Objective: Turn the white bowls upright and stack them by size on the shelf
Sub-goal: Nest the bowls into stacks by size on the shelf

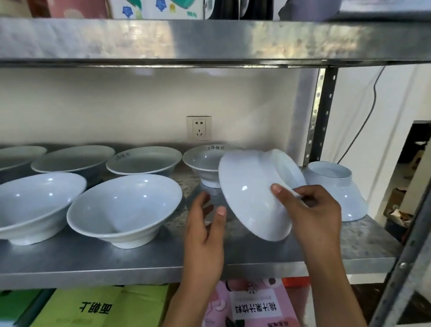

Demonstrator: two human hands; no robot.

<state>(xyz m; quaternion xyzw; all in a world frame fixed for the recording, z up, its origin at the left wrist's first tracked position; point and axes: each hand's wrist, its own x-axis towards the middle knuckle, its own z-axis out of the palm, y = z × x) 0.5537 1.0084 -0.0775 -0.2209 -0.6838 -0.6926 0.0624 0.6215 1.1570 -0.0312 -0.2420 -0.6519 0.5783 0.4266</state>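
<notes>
A white bowl (251, 194) is tilted on its side above the steel shelf (84, 260), its foot pointing up and right. My right hand (311, 213) grips it by the foot ring. My left hand (203, 225) hovers open just left of its rim, fingers spread. To the right, one white bowl (336, 191) rests upside down on the shelf. Several upright white bowls stand to the left, the nearest being a wide bowl (124, 211) and a small footed bowl (203, 165) behind the held one.
An upper steel shelf (193, 48) hangs close overhead. A perforated upright post (320, 116) bounds the shelf at the right. A wall socket (200, 127) sits behind the bowls. Green (93, 325) and pink (251, 317) cartons lie on the level below.
</notes>
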